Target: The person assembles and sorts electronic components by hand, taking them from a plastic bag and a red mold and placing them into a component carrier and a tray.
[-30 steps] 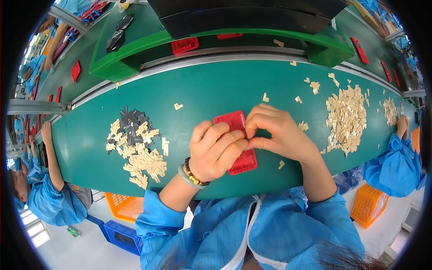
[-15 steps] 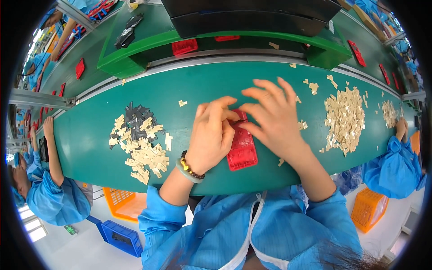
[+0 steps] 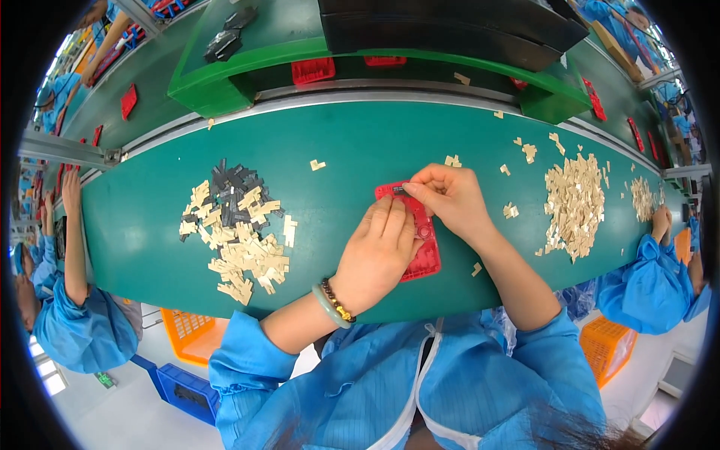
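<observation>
1. While head view is looking down, red plastic housing (image 3: pixel 424 260) is lying nr middle of green worktop (image 3: pixel 352 131), btwn both hands, partly covered.
2. L hand (image 3: pixel 377 251) is resting over housing's L side, fingers straight, close together; can't tell if thumb is gripping underneath.
3. R hand (image 3: pixel 448 196) is reaching across housing's far end, thumb & fingertips bunched narrow, touching small black strip (image 3: pixel 398 190); can't tell if pinching or just pressing.
4. Beaded bracelet (image 3: pixel 341 304) & pale green bangle (image 3: pixel 327 305) are circling L wrist.
5. To L, black strips (image 3: pixel 234 180) are lying heaped, mixing w/ cream notched pcs (image 3: pixel 253 259) on near side.
6. To R, 2nd cream heap (image 3: pixel 575 206) is spreading, w/ loose pcs lying around.
7. Beyond worktop, green shelf (image 3: pixel 210 99) is supporting black bin (image 3: pixel 450 34); other red housings (image 3: pixel 313 71) are sitting underneath.
8. Blue-sleeved co-workers (image 3: pixel 641 289) are sitting at both sides; orange crates (image 3: pixel 187 330) & blue crate (image 3: pixel 208 403) are standing below worktop level.
</observation>
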`<state>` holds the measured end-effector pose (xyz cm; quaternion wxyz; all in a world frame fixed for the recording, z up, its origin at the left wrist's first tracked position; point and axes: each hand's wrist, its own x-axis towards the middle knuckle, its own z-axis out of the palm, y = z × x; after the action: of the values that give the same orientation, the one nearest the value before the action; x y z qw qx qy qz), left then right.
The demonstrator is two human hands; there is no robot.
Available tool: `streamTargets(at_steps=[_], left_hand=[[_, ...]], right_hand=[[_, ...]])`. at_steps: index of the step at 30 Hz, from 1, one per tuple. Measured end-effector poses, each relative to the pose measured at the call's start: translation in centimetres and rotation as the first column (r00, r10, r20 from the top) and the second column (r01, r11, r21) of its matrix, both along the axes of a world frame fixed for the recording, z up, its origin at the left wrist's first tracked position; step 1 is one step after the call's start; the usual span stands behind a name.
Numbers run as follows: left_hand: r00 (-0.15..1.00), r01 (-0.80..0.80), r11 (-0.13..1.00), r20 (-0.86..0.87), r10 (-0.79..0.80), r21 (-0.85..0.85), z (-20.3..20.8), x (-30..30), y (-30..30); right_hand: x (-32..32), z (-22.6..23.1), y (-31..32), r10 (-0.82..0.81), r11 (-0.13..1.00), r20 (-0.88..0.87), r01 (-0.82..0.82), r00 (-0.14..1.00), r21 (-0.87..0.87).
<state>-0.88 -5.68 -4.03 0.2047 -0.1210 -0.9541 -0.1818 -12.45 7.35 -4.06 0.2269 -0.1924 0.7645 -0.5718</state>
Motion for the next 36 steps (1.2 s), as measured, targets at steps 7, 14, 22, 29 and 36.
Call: streamTargets(at_steps=[7,14,22,29,36], left_hand=[[1.000,-0.025,0.991,-0.005,0.025,-0.134,-0.5,0.2,0.3],[1.000,-0.023,0.996,0.002,0.023,-0.090,-0.4,0.2,0.1],[0.998,-0.057,0.998,-0.006,0.057,-0.024,-0.9,0.2,0.2],[1.000,-0.009,0.995,-0.009,0.010,0.100,-0.6,-0.3,-0.8],[0.999,0.005,0.992,-0.037,0.000,0.129,-0.4,-0.7,-0.5]], right_hand=[[0.4,-0.1,-0.8,-0.041,0.995,-0.108,0.050,0.993,0.085],[0.4,-0.2,-0.9,-0.011,0.991,-0.159,0.032,0.987,0.126],[0.2,0.2,-1.0,0.043,0.980,-0.190,-0.005,0.981,0.198],[2.0,2.0,-0.5,0.242,0.859,-0.738,0.214,0.630,0.465],[1.7,0.4,1.8,0.308,0.911,-0.841,0.118,0.445,0.396]])
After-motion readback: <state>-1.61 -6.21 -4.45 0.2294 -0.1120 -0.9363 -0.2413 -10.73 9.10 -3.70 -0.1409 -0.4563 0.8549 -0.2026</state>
